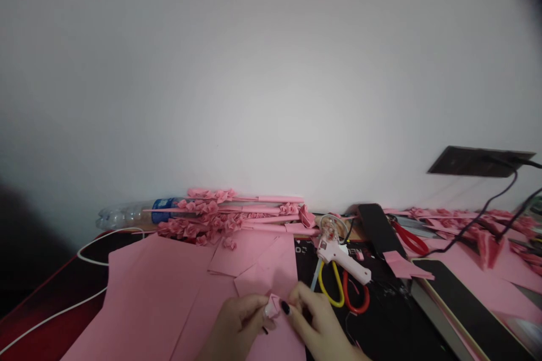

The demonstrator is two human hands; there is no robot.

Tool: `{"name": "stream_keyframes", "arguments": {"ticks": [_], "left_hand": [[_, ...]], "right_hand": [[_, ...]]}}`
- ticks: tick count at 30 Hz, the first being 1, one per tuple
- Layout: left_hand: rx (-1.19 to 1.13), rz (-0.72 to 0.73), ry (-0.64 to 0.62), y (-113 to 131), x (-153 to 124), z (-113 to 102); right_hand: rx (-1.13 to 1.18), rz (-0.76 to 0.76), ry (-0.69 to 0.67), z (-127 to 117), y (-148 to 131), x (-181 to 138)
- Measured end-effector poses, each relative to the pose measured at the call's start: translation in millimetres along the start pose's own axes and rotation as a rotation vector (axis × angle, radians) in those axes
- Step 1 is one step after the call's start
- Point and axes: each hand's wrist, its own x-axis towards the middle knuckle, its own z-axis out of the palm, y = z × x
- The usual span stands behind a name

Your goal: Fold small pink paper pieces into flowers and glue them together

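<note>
A small folded piece of pink paper (pixel 273 306) is between my two hands, low in the middle of the head view. My left hand (pixel 237 324) pinches it from the left between thumb and fingers. From the right, my right hand (pixel 315 321) is closed with its thumb, dark-nailed, pressed at the paper's edge. Beneath both hands lie large pink paper sheets (pixel 148 287), with smaller pink squares (pixel 245 254) on top. Just beyond my right hand are scissors with yellow and red handles (pixel 356 309) and a white glue gun (pixel 347 262).
Pink paper flowers on rolled stems (pixel 212 220) lie along the wall beside a clear plastic bottle (pixel 127 215). A black phone (pixel 375 228), a long dark box (pixel 470 304) and more pink paper pieces (pixel 486 242) are at right. A white cable (pixel 55 316) runs at left; dark cords hang from a wall socket (pixel 461 161).
</note>
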Motion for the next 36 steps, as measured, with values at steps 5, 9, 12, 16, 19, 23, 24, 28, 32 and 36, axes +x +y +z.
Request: {"name": "stream_keyframes", "arguments": {"ticks": [5, 9, 12, 16, 19, 23, 24, 28, 32, 36], "left_hand": [[0.054, 0.023, 0.014, 0.7, -1.7, 3.7], [0.146, 0.074, 0.013, -0.3, -3.5, 6.3], [0.175, 0.084, 0.039, 0.4, -4.1, 6.5], [0.140, 0.064, 0.061, 2.1, -4.5, 5.3], [0.095, 0.020, 0.059, 1.6, -4.2, 4.3], [0.046, -0.017, 0.052, -1.6, -3.1, 4.0], [0.044, -0.019, 0.051, -2.1, -2.9, 4.1], [0.063, -0.022, 0.060, -1.5, -2.3, 4.0], [0.040, -0.038, 0.049, 0.3, -2.5, 2.9], [0.035, -0.029, 0.058, 0.9, -3.1, 3.7]], "right_hand": [[0.066, -0.035, 0.004, 3.2, -1.9, 0.4], [0.064, -0.101, -0.021, 7.4, -1.4, 0.7], [0.071, -0.118, -0.008, 7.6, -2.3, 0.8], [0.075, -0.088, -0.008, 4.7, -4.2, 1.8], [0.081, -0.054, 0.001, 1.9, -6.1, 3.2], [0.090, -0.047, 0.009, -1.0, -8.7, 4.4], [0.091, -0.046, 0.006, -1.5, -9.1, 4.6], [0.103, -0.036, -0.023, -2.7, -9.8, 5.2], [0.111, -0.030, -0.029, -3.4, -9.8, 5.2], [0.132, -0.033, -0.019, -3.2, -8.4, 4.9]]}}
